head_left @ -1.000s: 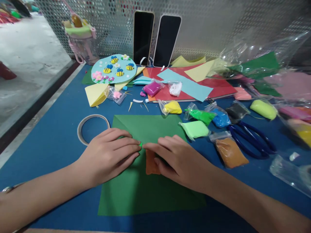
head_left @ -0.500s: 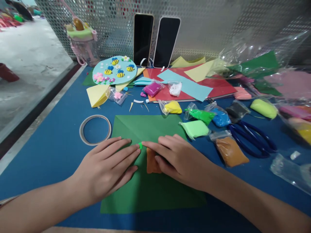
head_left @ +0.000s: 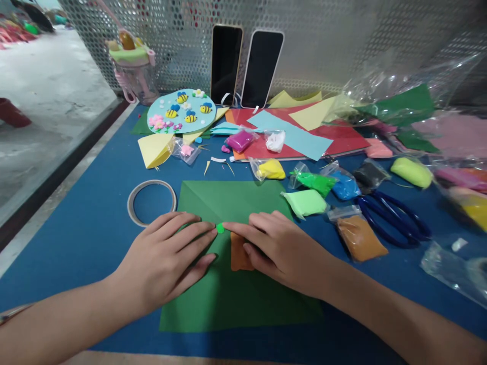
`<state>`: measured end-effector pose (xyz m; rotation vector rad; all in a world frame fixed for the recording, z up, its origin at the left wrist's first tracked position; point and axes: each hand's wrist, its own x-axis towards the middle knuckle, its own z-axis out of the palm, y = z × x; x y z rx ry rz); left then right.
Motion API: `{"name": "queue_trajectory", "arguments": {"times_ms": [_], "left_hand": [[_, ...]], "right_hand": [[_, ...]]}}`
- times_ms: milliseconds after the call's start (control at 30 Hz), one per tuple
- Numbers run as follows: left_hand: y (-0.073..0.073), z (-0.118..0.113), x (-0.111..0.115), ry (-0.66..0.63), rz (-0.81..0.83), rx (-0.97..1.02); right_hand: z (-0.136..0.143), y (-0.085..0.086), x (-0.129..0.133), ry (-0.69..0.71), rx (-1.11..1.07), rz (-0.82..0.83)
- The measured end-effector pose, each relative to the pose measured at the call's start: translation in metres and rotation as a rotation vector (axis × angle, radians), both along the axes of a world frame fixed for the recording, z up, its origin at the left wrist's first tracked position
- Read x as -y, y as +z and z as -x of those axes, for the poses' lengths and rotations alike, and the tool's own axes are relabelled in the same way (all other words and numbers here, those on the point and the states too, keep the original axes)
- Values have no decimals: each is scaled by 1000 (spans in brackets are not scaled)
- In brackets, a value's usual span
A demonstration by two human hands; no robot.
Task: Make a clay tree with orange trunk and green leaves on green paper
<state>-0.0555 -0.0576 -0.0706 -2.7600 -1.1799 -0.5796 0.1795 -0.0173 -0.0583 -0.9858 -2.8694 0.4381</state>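
A small bright green clay dot (head_left: 220,228) lies on a sheet of green paper (head_left: 201,309), between my two hands. My left hand (head_left: 167,253) rests palm down with fingers stretched out, its fingertips touching the dot's left side. From the other side, my right hand (head_left: 281,248) points its stretched index finger at the dot and touches its edge. Its other fingers are bent and hold nothing visible. Under the right index finger and thumb sits a flat brown clay piece (head_left: 239,256), partly hidden by that hand.
A tape roll (head_left: 131,203) is left of the paper. Bagged clays, such as the brown bag (head_left: 359,238), and blue-handled scissors (head_left: 395,218) lie right. Behind are a bee-decorated disc (head_left: 180,111), coloured papers (head_left: 297,134), two phones (head_left: 262,68) and a cup (head_left: 135,76).
My left fingertips have drawn back slightly to the left, so more of the green clay dot shows. My right hand has barely moved. The view has shifted a little.
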Motion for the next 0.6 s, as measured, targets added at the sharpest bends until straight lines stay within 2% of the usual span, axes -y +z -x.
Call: {"name": "queue_trajectory", "arguments": {"times_ms": [233,367,433,500,600], "left_hand": [[1,-1,-1,-23,4,27],[2,3,-5,3,79,128],[2,4,-7,10,121,159],[1,4,-8,-5,149,141],[-1,3,-9,-29,169,102]], "right_hand": [[-1,2,-2,10,-24,39],[-6,18,-4,-13,-137,132],[-16,30,-7,-120,-223,35],[-31,39,-13,-269,-286,-206],[-59,40,-32,-431,-156,-446]]}}
